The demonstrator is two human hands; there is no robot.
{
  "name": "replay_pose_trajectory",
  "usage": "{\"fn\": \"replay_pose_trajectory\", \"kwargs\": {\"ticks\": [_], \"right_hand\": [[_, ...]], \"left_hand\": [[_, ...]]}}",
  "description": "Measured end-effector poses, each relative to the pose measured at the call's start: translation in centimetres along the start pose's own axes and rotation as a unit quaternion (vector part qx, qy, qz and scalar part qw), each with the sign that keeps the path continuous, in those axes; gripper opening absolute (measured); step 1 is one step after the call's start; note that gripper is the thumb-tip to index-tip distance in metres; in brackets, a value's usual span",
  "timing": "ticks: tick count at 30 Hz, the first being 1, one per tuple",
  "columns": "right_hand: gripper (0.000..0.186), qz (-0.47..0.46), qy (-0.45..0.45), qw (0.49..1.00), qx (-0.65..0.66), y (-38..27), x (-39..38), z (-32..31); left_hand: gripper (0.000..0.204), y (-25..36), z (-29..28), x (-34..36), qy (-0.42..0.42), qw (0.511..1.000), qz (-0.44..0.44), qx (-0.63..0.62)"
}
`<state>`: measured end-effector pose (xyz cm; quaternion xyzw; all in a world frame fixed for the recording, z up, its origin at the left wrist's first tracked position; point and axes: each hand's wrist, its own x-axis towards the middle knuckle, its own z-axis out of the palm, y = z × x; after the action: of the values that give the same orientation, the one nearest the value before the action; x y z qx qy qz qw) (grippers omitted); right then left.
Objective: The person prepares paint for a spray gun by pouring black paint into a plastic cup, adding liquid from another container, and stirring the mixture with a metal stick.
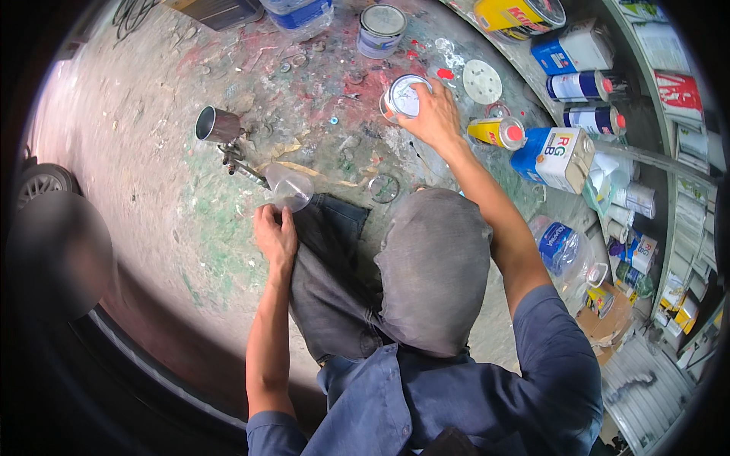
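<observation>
My right hand [436,112] reaches forward over a small round paint can [403,97], its fingers closed around the can's top edge. The can stands on the paint-stained floor. My left hand [275,237] pinches the rim of a clear plastic cup [292,188], which is tilted beside my left knee. Just beyond the cup lies a paint spray gun [232,157], its dark metal cup [217,124] with the mouth facing left. A clear round lid or disc [383,188] rests on the floor between my hands.
A larger paint can [380,32] and a blue-labelled plastic jug [298,14] stand ahead. On the right are a yellow bottle [496,133], a blue-and-white rectangular can [553,158] and a metal shelf [660,83] with more cans. At the left are a car wheel [44,185] and another person.
</observation>
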<state>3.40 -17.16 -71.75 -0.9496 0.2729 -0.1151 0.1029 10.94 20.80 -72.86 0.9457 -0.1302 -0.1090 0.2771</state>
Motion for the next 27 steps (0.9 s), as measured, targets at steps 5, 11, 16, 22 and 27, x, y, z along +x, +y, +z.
{"fn": "replay_pose_trajectory", "kwargs": {"ticks": [5,11,16,22,27], "right_hand": [[0.073,0.039,-0.126,0.991,-0.036,-0.5,1.5,0.0],[0.079,0.022,-0.167,0.983,-0.076,-0.3,2.6,-0.2],[0.075,0.012,-0.129,0.989,-0.075,0.1,2.2,-0.3],[0.074,-0.012,-0.145,0.983,-0.11,-1.0,2.7,-0.4],[0.067,-0.072,-0.196,0.972,-0.105,-1.2,3.9,-0.6]], "left_hand": [[0.019,0.1,-0.2,0.1,0.0,1.0,0.0,-0.025],[0.02,0.0,-0.2,0.2,0.001,1.0,-0.001,-0.028],[0.02,-0.2,-0.1,0.1,0.013,0.999,0.008,-0.036],[0.02,-0.3,-0.2,0.2,0.006,0.999,0.0,-0.032],[0.021,-0.5,-0.2,0.1,0.011,0.999,0.013,-0.041]]}}
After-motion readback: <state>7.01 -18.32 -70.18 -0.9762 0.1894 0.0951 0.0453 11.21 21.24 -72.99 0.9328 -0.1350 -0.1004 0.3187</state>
